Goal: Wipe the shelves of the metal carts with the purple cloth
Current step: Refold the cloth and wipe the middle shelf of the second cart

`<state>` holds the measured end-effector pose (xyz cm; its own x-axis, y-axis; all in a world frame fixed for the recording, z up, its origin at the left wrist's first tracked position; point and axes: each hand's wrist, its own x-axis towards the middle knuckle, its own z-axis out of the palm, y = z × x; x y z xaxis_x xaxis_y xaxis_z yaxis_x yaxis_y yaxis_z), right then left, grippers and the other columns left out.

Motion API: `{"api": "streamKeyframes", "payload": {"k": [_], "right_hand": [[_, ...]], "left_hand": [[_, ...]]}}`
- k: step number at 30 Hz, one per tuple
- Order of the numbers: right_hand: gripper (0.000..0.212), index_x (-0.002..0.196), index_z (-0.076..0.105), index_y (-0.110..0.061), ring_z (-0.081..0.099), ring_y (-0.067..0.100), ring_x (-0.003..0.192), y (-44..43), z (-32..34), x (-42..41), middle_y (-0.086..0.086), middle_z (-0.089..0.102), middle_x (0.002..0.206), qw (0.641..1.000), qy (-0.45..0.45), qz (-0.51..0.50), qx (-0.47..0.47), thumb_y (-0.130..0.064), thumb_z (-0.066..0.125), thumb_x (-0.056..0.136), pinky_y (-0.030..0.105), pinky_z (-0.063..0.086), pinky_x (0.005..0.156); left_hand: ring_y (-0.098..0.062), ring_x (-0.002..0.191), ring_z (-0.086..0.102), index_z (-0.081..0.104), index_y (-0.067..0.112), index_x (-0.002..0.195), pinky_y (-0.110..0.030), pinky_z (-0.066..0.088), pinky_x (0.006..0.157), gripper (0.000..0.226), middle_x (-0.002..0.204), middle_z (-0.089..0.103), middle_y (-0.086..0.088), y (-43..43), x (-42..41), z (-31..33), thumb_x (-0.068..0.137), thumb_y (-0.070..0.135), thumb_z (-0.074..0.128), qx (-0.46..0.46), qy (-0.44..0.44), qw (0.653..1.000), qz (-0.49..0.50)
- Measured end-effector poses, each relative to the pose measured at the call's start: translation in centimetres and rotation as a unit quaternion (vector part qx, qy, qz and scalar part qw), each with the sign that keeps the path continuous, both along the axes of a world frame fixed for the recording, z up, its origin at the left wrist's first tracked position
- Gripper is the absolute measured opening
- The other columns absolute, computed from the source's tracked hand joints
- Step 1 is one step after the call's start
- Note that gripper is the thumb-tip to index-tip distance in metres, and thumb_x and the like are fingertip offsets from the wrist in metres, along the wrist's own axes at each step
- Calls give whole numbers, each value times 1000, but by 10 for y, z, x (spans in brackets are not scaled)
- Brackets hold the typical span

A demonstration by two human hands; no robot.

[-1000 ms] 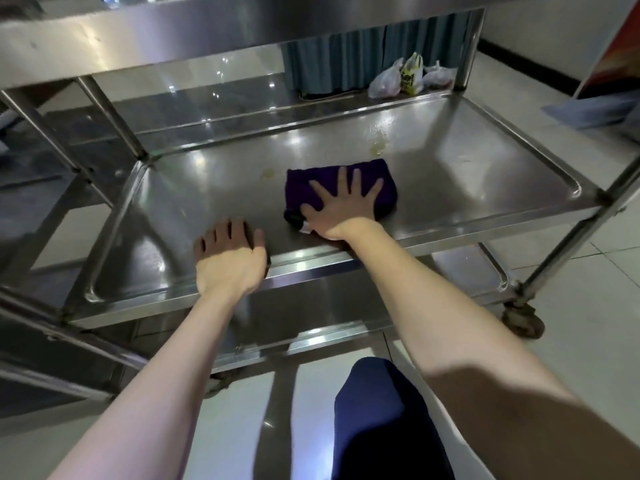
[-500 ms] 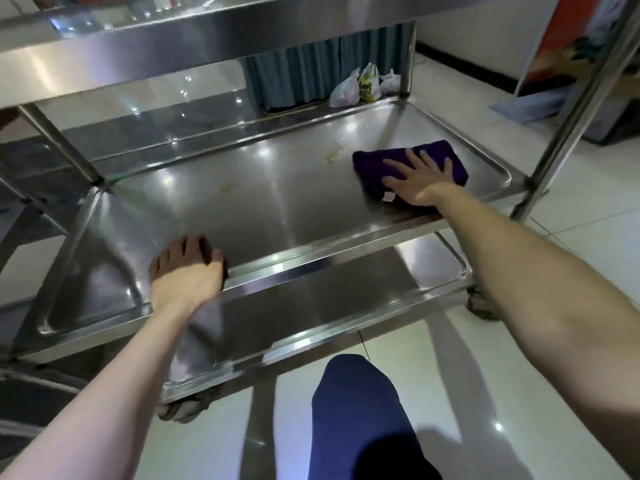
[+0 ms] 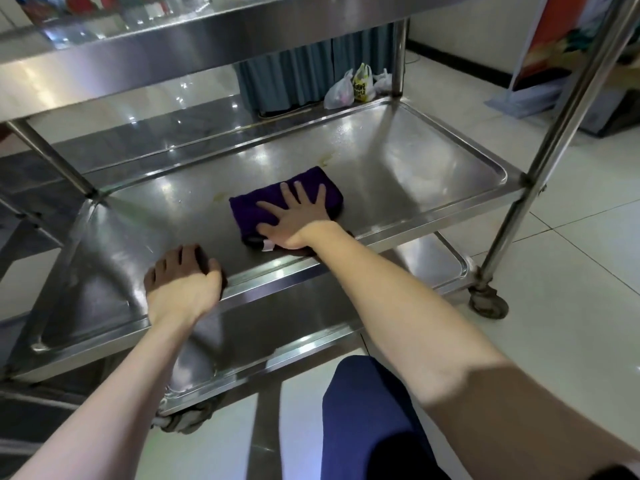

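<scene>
I am looking down at the metal cart (image 3: pixel 568 109), the biggest thing here, with its middle shelf (image 3: pixel 398 157) spreading out away from and to both sides of my right grip. Below that grip and nearer to me, the lower shelf (image 3: pixel 429 261) is showing, and beyond the cart's far edge some plastic bags (image 3: pixel 353 88) are sitting on the floor. My right hand (image 3: pixel 298 220) is lying flat with its fingers spread, pressing down on the purple cloth (image 3: pixel 252 209) rather than closing around it; the cloth is folded into a rectangle directly under the palm, near the front lip of the middle shelf, its long axis running across the shelf from left to right. My left hand (image 3: pixel 183 285) is resting palm-down over the front rim, well to the left of the cloth, fingers curled loosely on the metal and gripping nothing that I can make out; I take it to be bracing. The right hand is plainly the one doing the wiping. Just beyond the cloth, away from my fingertips, yellowish stains (image 3: pixel 325 161) are marking the steel, so I judge the next stroke needs to push forward over them.
</scene>
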<state>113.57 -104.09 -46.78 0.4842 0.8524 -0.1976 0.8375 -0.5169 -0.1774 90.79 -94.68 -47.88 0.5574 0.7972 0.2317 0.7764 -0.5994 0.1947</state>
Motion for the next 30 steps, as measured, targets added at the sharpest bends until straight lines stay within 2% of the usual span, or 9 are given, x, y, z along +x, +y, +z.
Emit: {"api": "streamKeyframes", "payload": {"k": [5,9,12,15,18,21,25,27,30], "right_hand": [[67,168,8,-57,-15,21,167,-39,7,65,-10,-11,181,1000,20,-15,11,-74,26,105,66,-16,127],[66,167,7,-59,-10,22,167,-115,7,159,-9,-10,181,987,-2,-162,4,-75,25,106,66,-9,128],[66,167,6,-59,-13,24,167,-184,2,208,-7,-10,182,968,2,-250,2,-79,19,105,69,-12,127],[68,168,3,-57,-15,29,166,-211,0,208,-3,-12,182,960,-7,-278,-6,-78,16,104,72,-15,125],[72,170,3,-52,-17,36,165,-192,2,167,5,-15,181,955,0,-295,-11,-77,20,105,76,-15,123],[75,170,5,-51,-17,40,165,-137,0,90,10,-15,180,972,-9,-233,-8,-78,24,103,79,-15,121],[74,170,7,-51,-14,40,165,-59,-7,-29,11,-12,181,997,-40,-62,9,-75,23,103,80,-14,119],[71,170,8,-51,-14,38,166,-48,-6,-49,9,-10,181,999,-28,-19,20,-74,21,104,78,-15,120],[68,168,10,-57,-13,27,167,-64,-3,-29,-2,-9,182,999,-4,9,34,-75,21,103,69,-17,125]], "left_hand": [[-40,122,58,65,20,112,-49,44,107,21,126,64,-17,1,-3,1,101,38,59,-7,-11,1000,-5],[-41,121,57,62,24,105,-49,44,107,20,124,62,-16,3,-3,0,101,42,56,-21,0,1000,8],[-41,124,56,63,24,110,-49,42,110,23,128,61,-17,3,-1,-1,101,43,55,-25,-1,1000,18],[-41,124,56,64,22,113,-49,41,110,25,128,61,-18,1,-1,-2,100,42,54,-20,-6,1000,21],[-41,120,57,64,20,109,-49,43,108,31,123,62,-19,-1,-1,-1,97,43,48,-12,-6,1000,16],[-42,120,57,63,18,110,-50,43,108,38,125,62,-20,-4,0,2,94,45,43,-16,1,1000,18],[-42,122,58,65,18,115,-50,43,108,43,128,63,-20,-4,-1,3,94,48,41,-19,9,1000,22],[-42,124,58,65,19,117,-50,43,109,36,131,63,-19,0,-2,2,99,46,48,-16,12,1000,15],[-40,125,57,65,21,115,-50,43,111,28,131,63,-17,3,-3,1,102,42,55,-20,10,1000,5]]}}
